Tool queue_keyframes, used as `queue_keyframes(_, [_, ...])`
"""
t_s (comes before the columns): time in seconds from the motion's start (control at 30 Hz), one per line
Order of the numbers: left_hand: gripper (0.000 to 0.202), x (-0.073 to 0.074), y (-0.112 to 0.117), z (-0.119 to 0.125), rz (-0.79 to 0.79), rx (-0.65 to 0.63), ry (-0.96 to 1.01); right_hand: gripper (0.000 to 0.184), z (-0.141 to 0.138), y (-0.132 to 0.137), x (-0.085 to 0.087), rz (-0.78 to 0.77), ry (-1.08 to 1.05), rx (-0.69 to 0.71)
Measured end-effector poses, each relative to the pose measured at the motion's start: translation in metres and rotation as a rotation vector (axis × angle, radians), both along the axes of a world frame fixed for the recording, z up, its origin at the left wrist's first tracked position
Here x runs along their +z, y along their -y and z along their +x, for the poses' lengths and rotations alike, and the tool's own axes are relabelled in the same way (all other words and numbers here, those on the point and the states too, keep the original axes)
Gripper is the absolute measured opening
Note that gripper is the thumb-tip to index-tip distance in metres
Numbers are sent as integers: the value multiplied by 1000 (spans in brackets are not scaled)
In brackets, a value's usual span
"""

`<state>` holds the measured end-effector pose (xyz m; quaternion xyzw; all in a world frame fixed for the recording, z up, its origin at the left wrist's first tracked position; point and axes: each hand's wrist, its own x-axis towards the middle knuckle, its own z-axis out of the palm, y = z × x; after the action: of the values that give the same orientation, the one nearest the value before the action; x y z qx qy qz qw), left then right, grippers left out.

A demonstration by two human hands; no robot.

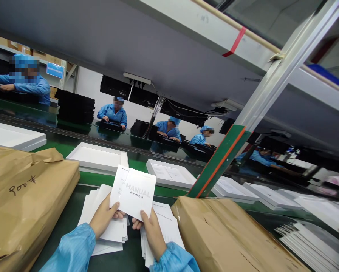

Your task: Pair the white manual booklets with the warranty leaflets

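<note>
Between my hands are two white printed papers, one overlapping the other. The front one is a manual (138, 193) with "MANUAL" and "HYTAB" on its cover, and my right hand (152, 228) pinches its lower edge. Partly covered behind it is a white leaflet (117, 185), gripped at its lower left by my left hand (103, 216). Below my left hand lies an uneven stack of white leaflets (112, 231). A second stack of printed white booklets (167, 223) lies under and beside my right hand.
Brown paper packages flank me, one at left (30, 204) and one at right (228, 230). Beyond, open white boxes (98, 156) line a green conveyor. A slanted post (223, 158) rises at right under a low shelf. Co-workers in blue sit opposite. More white sheets (313, 241) lie at right.
</note>
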<state>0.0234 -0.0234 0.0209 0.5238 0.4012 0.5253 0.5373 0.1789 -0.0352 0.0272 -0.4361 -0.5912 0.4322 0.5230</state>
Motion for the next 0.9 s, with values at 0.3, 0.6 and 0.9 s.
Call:
queue_keyframes(0.3, [44,-1,0,0,-4,-9,0,30,0,-1,-2,0,-2,5])
queue_keyframes(0.6, [47,-2,-1,0,-1,14,-6,31,-1,2,2,-4,-2,-5])
queue_keyframes(0.9, [45,-1,0,0,5,20,-7,31,-1,1,0,-5,34,-3])
